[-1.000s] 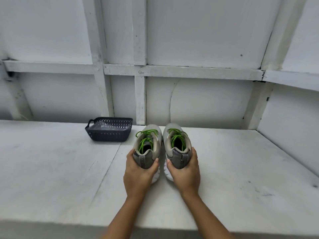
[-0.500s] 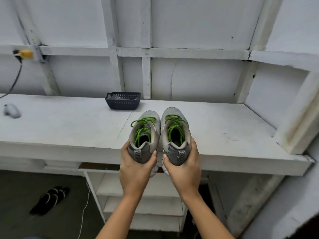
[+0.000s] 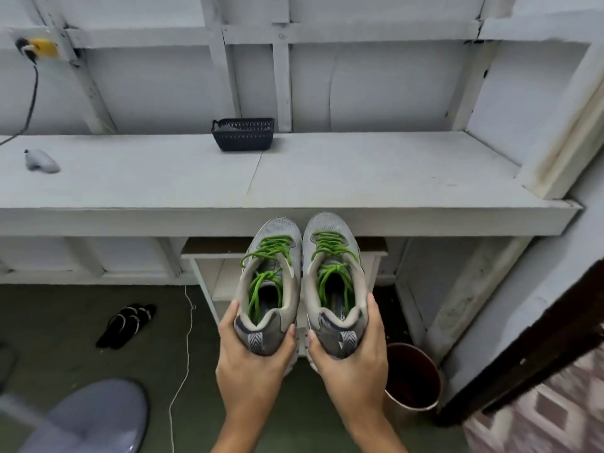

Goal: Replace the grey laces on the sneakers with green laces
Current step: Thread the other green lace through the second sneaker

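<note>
Two grey sneakers are held side by side in the air, in front of and below the white counter (image 3: 294,220). My left hand (image 3: 255,364) grips the heel of the left sneaker (image 3: 277,237). My right hand (image 3: 353,364) grips the heel of the right sneaker (image 3: 330,223). Both shoes carry green laces (image 3: 271,250), with loose ends tucked into the openings. Their toes point away from me. A dark basket (image 3: 243,138) at the back of the counter holds something grey.
A grey cloth-like lump (image 3: 41,161) lies on the counter's left. Under the counter stands a small white shelf unit (image 3: 209,273). Black sandals (image 3: 125,325), a white cord (image 3: 186,338), a brown bucket (image 3: 415,377) and a grey stool seat (image 3: 94,416) are on the floor.
Both hands have lifted the sneakers off the counter and drawn them back and down toward me. The view has pulled away, showing the floor and shelf unit.
</note>
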Demonstrator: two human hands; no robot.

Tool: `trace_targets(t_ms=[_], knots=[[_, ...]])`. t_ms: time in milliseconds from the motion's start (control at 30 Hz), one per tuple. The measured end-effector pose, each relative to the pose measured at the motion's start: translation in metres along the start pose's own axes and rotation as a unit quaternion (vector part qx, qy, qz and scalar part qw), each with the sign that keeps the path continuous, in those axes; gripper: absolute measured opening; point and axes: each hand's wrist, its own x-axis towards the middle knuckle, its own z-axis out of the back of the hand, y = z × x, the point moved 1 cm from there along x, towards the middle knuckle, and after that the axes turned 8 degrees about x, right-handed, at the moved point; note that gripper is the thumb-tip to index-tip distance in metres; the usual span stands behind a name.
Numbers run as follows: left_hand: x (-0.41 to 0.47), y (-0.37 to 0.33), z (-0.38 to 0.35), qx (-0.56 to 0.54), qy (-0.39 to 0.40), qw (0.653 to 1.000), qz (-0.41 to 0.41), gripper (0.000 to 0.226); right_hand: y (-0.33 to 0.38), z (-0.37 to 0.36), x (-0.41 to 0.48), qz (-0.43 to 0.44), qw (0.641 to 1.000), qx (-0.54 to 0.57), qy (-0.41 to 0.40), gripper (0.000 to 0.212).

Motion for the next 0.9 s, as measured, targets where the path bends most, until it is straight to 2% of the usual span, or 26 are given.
trace_targets(t_ms=[300,533,733,900], knots=[[-0.038,0.074,-0.005,0.009,0.018,0.998,0.057,0.092,-0.049,-0.006,-0.071,-0.032,0.999,0.001,0.025,0.096],[-0.027,0.158,-0.086,0.007,0.017,0.994,0.112,0.089,-0.162,-0.050,-0.089,-0.068,0.996,-0.004,0.052,0.098],[0.023,0.223,-0.174,0.008,0.012,0.998,0.067,0.081,-0.261,-0.112,-0.067,-0.063,0.997,-0.011,0.036,0.098],[0.080,0.246,-0.239,-0.017,0.033,0.999,0.018,0.075,-0.317,-0.163,-0.024,-0.059,0.997,0.003,0.043,0.099]])
